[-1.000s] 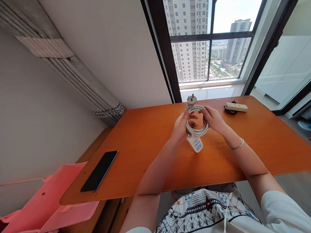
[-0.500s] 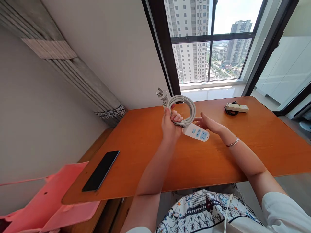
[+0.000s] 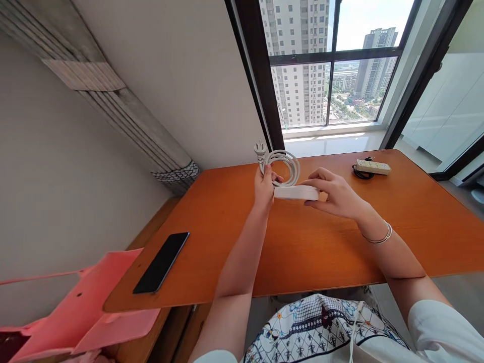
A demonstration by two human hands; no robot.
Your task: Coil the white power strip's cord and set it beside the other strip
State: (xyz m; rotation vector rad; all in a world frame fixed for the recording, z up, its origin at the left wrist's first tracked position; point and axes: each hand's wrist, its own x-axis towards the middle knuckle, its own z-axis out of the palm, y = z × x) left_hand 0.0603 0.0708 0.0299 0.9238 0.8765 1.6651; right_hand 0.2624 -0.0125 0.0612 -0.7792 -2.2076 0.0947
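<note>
Above the orange-brown table (image 3: 227, 242), my left hand (image 3: 264, 186) is closed around a coiled white cable (image 3: 293, 164). The cable's plug (image 3: 260, 149) points up beside my thumb. It belongs to a white power strip (image 3: 295, 192), which is turned so that a long narrow side faces me and its sockets are hidden. My right hand (image 3: 335, 194) grips the strip's right end, fingers above and thumb below.
A second power strip (image 3: 373, 167) with a black cord (image 3: 363, 174) lies at the table's far right. A black phone (image 3: 162, 263) rests near the left edge. Beyond that edge is a pink bag (image 3: 86, 297). A window (image 3: 333, 91) stands behind the table.
My right hand has come from beside the power strip to grip its right end. The strip has rolled from sockets showing to side-on, and the plug has turned more upright.
</note>
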